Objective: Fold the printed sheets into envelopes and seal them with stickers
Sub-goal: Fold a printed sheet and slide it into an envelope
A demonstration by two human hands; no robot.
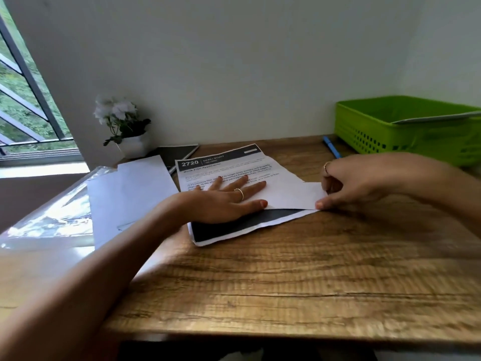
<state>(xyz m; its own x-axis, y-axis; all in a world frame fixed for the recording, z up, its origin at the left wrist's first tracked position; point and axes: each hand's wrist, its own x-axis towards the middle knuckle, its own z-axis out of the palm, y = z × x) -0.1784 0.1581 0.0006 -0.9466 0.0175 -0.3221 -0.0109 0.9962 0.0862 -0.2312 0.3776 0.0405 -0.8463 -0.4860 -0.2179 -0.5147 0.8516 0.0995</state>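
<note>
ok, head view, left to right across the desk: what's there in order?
Clear plastic film → white flower pot → left hand flat on the printed sheet → right hand pinching the sheet's folded corner → green basket.

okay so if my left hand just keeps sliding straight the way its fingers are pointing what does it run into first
The left hand lies flat on the printed sheet, fingers pointing right and slightly away. Straight on, it would probably first meet the folded-over corner flap that the right hand pinches, then that hand itself. Depth is hard to judge.
</note>
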